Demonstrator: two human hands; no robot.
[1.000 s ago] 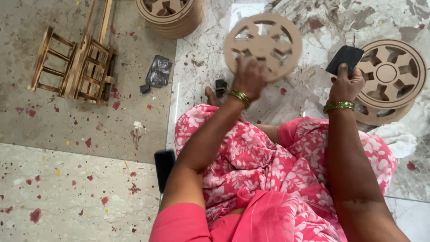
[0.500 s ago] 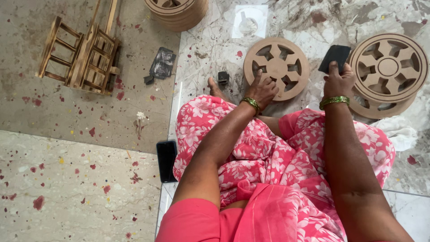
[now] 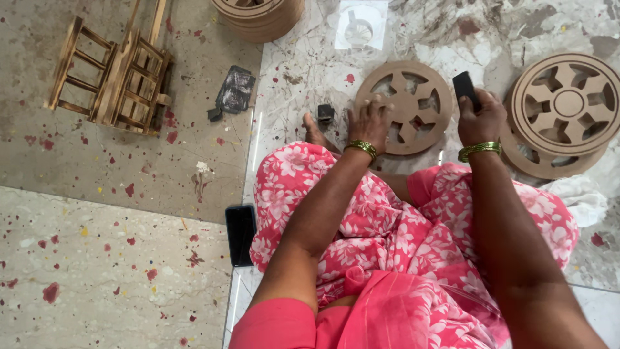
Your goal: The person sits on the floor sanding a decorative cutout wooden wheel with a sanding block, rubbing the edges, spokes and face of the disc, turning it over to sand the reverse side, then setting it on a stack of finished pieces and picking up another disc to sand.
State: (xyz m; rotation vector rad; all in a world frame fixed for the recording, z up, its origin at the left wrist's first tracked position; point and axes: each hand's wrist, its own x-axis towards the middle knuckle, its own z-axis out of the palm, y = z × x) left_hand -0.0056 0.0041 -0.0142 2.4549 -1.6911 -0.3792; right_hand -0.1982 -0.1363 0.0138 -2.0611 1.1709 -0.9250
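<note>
- Wooden wheel [image 3: 407, 106] flat on marble floor [image 3: 303, 71], directly ahead of knees.
- Left hand [image 3: 369, 123] spread, pressing wheel's near-left rim.
- Right hand [image 3: 481, 119] clenched around black block [image 3: 464, 87], just right of wheel.

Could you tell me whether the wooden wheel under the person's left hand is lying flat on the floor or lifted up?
Lying flat. The wooden wheel rests face-up on the floor, and the left hand presses on its near edge.
</note>
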